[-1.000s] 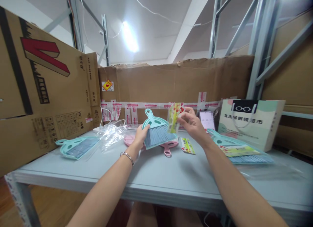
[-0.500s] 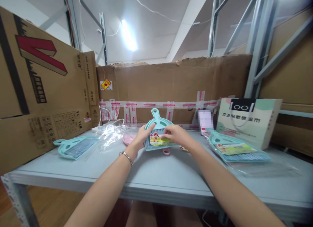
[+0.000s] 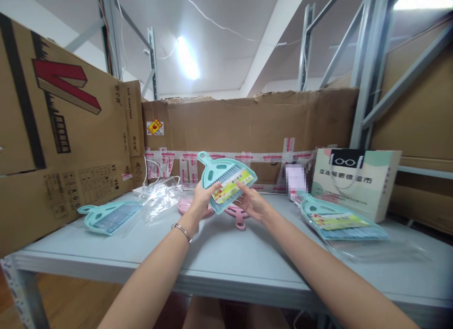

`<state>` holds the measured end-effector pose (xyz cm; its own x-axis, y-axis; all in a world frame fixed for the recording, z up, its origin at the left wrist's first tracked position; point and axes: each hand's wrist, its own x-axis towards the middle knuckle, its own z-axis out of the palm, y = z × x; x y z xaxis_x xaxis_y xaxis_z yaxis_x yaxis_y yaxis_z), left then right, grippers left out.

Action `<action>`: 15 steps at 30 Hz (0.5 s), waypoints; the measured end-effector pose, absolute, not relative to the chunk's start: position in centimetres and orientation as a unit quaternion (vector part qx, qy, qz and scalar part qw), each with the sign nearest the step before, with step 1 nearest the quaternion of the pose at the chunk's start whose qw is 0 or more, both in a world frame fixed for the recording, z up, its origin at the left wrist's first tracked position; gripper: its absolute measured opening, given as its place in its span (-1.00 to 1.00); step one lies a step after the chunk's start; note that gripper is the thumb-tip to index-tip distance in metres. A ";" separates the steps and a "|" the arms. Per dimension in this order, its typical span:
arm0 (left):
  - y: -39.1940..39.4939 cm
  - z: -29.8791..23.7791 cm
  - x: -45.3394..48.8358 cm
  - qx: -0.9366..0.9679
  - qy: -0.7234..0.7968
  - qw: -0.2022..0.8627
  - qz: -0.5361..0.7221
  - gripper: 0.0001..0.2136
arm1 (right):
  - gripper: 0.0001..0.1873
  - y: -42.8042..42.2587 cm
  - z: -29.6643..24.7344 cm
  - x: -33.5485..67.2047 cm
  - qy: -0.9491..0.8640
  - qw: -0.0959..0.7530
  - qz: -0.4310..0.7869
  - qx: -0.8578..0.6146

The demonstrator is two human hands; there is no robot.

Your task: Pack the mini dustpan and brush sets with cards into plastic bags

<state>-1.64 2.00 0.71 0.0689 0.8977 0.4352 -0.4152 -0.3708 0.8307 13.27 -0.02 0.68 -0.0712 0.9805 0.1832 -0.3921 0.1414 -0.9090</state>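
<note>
Above the table I hold a mint-green dustpan (image 3: 220,167) with a grey-blue bristled brush nested in it, its handle tilted up to the left. A yellow-green printed card (image 3: 231,186) lies across the bristles. My left hand (image 3: 204,197) is closed on the dustpan's lower left edge, thumb on the front. My right hand (image 3: 254,202) pinches the lower right side at the card, with its thumb in front and the other fingers partly hidden behind. Beneath them, pink dustpan pieces (image 3: 240,221) lie on the table, partly covered by my hands.
Another mint-green dustpan with brush (image 3: 111,215) lies at the left, beside crumpled clear plastic (image 3: 161,197). At the right, a carded dustpan set (image 3: 336,220) rests on clear wrapping, before a paper bag (image 3: 354,182). Cardboard boxes (image 3: 212,126) line the back and left.
The dustpan has turned, its handle swinging left and its wide edge to the right. My right hand has moved from the card's face to its lower right edge. More pink shows below.
</note>
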 end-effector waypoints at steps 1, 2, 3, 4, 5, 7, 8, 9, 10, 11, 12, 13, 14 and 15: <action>2.1 0.7 -1.7 0.556 0.240 0.499 0.620 -0.46 | -0.72 0.0 0.5 13.1 -0.439 0.603 0.596 -0.297; 2.2 0.7 -1.9 0.587 0.261 0.479 0.598 -0.47 | -0.76 0.1 0.3 13.0 -0.417 0.618 0.601 -0.289; 2.3 0.8 -2.2 0.612 0.300 0.447 0.579 -0.48 | -0.78 0.3 0.2 13.0 -0.397 0.635 0.596 -0.289; 2.5 0.9 -2.7 0.629 0.357 0.396 0.565 -0.47 | -0.79 0.4 0.2 13.1 -0.381 0.648 0.591 -0.292; 2.7 1.0 -3.4 0.637 0.427 0.327 0.553 -0.46 | -0.80 0.6 0.2 13.3 -0.368 0.658 0.586 -0.295; 3.1 1.1 -5.2 0.617 0.573 0.158 0.517 -0.43 | -0.81 0.7 0.3 13.7 -0.344 0.676 0.577 -0.302; 3.4 1.1 -6.2 0.600 0.629 0.091 0.486 -0.43 | -0.82 0.7 0.5 13.8 -0.332 0.683 0.574 -0.306; 3.7 0.9 -7.1 0.584 0.673 0.047 0.451 -0.44 | -0.82 0.7 0.6 14.0 -0.323 0.686 0.573 -0.310; 4.0 0.8 -7.9 0.571 0.710 0.025 0.411 -0.45 | -0.83 0.6 0.8 14.1 -0.317 0.688 0.573 -0.313; 4.3 0.6 -8.7 0.558 0.743 0.021 0.369 -0.46 | -0.83 0.6 0.9 14.1 -0.312 0.689 0.573 -0.315; 4.6 0.3 -9.2 0.542 0.774 0.029 0.327 -0.45 | -0.82 0.5 0.9 14.1 -0.311 0.690 0.572 -0.317; 5.0 0.1 -9.7 0.523 0.801 0.041 0.287 -0.45 | -0.82 0.5 0.9 14.1 -0.312 0.689 0.572 -0.317; 5.2 -0.1 -10.0 0.504 0.825 0.052 0.250 -0.44 | -0.81 0.4 0.9 14.0 -0.315 0.689 0.572 -0.315; 5.4 -0.2 -10.2 0.487 0.843 0.059 0.220 -0.46 | -0.81 0.4 0.8 13.9 -0.318 0.688 0.572 -0.313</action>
<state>-10.22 5.44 -0.21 -0.5187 0.8472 0.1146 0.7950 0.4287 0.4291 13.93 0.41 0.85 0.1438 0.9863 0.0802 -0.5882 0.1504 -0.7946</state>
